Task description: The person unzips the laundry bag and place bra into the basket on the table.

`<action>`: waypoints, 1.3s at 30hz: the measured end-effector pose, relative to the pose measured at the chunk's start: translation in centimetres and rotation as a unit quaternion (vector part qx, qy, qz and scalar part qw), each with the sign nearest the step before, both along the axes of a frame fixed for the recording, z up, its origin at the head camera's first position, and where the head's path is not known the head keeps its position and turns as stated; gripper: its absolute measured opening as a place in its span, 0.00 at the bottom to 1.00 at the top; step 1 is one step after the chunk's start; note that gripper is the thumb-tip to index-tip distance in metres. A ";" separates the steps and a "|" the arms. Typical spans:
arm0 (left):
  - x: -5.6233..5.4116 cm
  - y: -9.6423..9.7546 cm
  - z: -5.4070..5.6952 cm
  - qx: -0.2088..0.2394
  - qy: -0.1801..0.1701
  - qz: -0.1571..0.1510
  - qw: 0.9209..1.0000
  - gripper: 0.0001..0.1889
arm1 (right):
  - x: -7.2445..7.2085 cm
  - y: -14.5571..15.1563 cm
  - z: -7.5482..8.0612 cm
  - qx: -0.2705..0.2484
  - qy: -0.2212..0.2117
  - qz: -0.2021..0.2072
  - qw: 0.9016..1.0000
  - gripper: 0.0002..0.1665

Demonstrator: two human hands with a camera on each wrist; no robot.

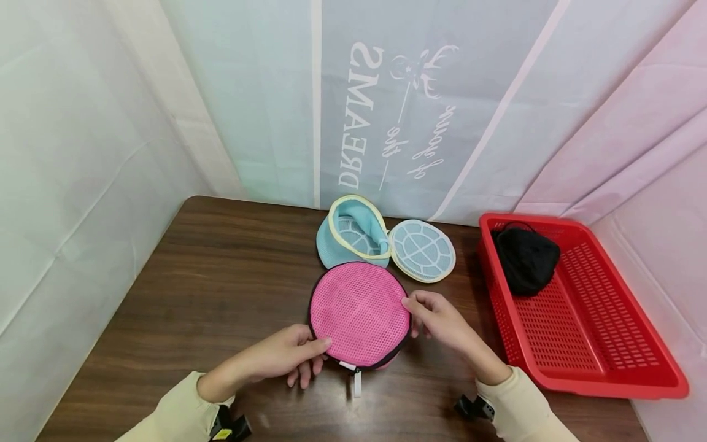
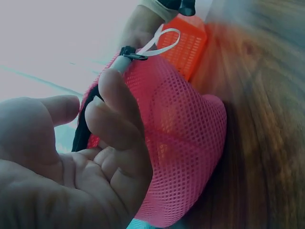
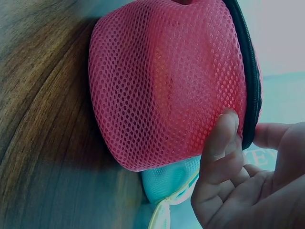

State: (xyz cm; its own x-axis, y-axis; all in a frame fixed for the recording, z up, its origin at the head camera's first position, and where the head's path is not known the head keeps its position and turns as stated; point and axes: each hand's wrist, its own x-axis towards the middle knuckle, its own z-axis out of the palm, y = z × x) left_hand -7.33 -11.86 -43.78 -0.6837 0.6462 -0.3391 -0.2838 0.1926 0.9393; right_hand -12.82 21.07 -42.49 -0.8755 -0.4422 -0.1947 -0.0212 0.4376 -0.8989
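A round pink mesh laundry bag with a black zipper edge stands on the table, its top closed over. My left hand pinches the rim at the near left, thumb on top and fingers below. Opposite it, my right hand pinches the rim on the right side in the same way. A white pull tab hangs from the zipper at the near edge. Just behind the pink bag sits a light blue mesh bag with yellow trim, its round lid folded out to the right.
A red plastic basket stands at the right of the brown wooden table. Inside its far left corner lies a black bundled cloth item. Printed curtains hang behind the table and along its sides.
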 end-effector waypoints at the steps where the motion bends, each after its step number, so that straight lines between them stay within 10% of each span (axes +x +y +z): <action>1: 0.0 0.1 0.0 0.005 0.001 -0.001 1.000 0.23 | 0.0 0.0 0.0 0.001 -0.001 -0.002 1.000 0.19; 22: -0.5 1.1 -1.3 0.051 0.030 0.016 0.998 0.29 | 0.6 -1.2 0.1 0.039 0.004 -0.109 0.993 0.19; 33: -0.2 1.4 -1.3 0.062 0.030 0.035 0.997 0.28 | 1.6 -1.6 0.7 0.088 0.146 -0.143 0.975 0.15; 39: 0.1 1.7 -1.6 0.087 0.027 0.052 0.994 0.28 | 2.9 -2.2 1.5 0.062 0.232 -0.059 0.969 0.18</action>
